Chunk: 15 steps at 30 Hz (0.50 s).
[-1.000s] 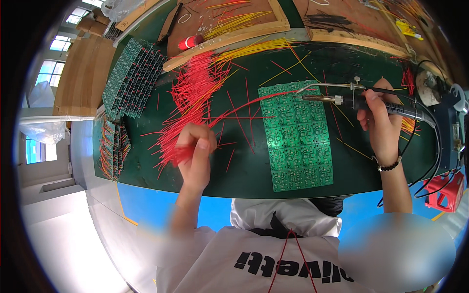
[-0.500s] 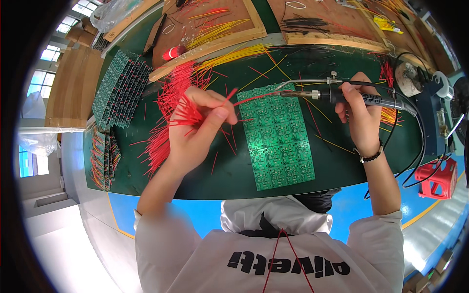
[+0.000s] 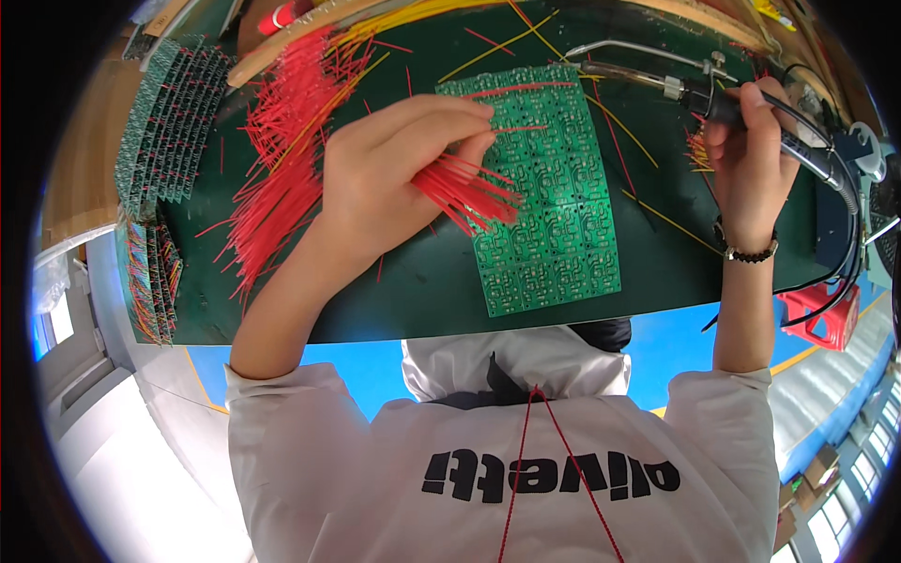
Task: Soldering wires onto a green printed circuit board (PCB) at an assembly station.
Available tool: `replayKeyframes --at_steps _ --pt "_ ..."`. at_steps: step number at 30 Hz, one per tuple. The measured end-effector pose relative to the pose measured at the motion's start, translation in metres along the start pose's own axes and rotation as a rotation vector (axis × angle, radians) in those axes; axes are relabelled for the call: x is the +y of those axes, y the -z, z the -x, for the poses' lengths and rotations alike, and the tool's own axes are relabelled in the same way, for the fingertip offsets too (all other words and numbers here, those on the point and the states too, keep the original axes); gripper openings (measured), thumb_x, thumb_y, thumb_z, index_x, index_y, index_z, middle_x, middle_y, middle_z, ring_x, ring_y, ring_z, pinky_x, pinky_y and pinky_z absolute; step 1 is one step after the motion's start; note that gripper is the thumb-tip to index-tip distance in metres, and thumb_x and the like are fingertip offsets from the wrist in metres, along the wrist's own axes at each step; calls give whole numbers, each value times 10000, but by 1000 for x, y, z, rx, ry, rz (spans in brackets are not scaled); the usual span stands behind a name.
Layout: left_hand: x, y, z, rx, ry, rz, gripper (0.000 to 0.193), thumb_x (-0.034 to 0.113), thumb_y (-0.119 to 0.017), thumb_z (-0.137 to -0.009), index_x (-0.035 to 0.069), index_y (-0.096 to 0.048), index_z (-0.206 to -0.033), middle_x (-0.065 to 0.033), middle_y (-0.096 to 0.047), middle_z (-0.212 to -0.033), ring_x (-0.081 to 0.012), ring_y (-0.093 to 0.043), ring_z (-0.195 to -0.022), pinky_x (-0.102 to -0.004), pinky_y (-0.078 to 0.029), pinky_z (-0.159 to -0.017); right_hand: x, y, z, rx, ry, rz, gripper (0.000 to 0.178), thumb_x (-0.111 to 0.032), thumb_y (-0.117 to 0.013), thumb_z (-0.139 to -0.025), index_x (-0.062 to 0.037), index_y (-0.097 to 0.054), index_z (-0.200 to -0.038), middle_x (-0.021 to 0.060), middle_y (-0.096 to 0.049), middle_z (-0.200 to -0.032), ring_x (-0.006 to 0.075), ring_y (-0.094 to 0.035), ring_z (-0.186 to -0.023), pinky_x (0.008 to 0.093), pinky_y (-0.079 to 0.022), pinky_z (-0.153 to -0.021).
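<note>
The green circuit board lies flat near the front edge of the tabletop. The left hand clasps a bundle of red wires over the board's left edge; fingertip contact cannot be determined. The right hand grasps the soldering iron beyond the board's far right corner.

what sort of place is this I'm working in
Probably an electronics assembly workshop: the right hand holds what looks like a soldering iron, a green circuit board panel lies on the dark green bench, and red wires are heaped left of the panel.
</note>
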State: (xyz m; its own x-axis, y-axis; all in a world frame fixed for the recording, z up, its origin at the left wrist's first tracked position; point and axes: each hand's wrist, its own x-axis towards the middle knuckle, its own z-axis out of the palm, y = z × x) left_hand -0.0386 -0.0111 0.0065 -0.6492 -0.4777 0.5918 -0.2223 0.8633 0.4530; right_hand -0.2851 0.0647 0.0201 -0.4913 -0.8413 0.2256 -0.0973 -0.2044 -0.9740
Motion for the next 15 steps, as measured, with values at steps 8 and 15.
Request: replayKeyframes --at_steps 8,15 --pt "-11 -8 7 14 -21 60 214 -22 -664 -570 31 -549 -743 -83 -611 -759 -177 -605 -641 -230 -481 -506 14 5 5 -33 -69 31 153 -185 -511 -807 -45 -493 -747 14 -480 -585 66 -448 -440 176 -315 -380" --pt "-19 -10 12 -71 -41 56 171 -42 -623 -624 22 -529 -752 -77 -580 -754 -152 -600 -695 -216 -465 -519 18 -1 8 -104 -105 140 174 -207 -504 -802 -44 -499 -740 8 -476 -563 53 -447 -423 174 -296 -356"
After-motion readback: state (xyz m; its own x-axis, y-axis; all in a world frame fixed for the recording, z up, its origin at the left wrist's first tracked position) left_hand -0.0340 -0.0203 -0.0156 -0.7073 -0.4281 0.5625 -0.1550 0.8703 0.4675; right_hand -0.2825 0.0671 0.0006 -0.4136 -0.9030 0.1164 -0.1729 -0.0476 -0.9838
